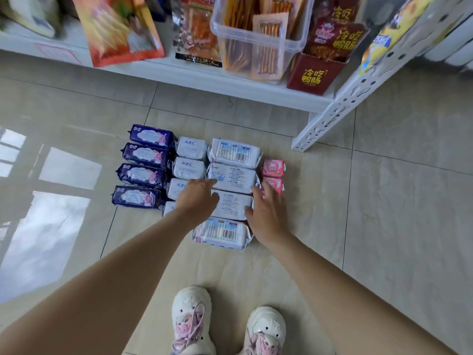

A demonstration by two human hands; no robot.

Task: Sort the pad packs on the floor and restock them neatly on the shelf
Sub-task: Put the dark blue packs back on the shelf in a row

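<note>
Four columns: we see pad packs sorted on the floor (384,201) in rows, near the shelf (179,73).
Purple packs (143,172): four, far left column, lying flat, left of both hands.
ABC packs (190,147): white, second column; the near ones lie partly under our left hand.
Big white packs (233,152): third column, four of them, some showing barcodes.
Third white pack (234,204): lies between our two hands, touched on each side.
Pink packs (273,167): two small ones, far right column; the nearer one sits just past our right fingertips.
Left hand (197,198): fingers spread wide, palm down over the seam between the ABC column and the white column, gripping nothing that we can see.
Right hand (266,213): open, fingers loosely spread, thumb on the right edge of the third white pack, not closed on it.
Shelf: white, far side, loaded with snack bags and a clear bin (258,34).
Shoes (192,321): white with pink laces, near edge.
</note>
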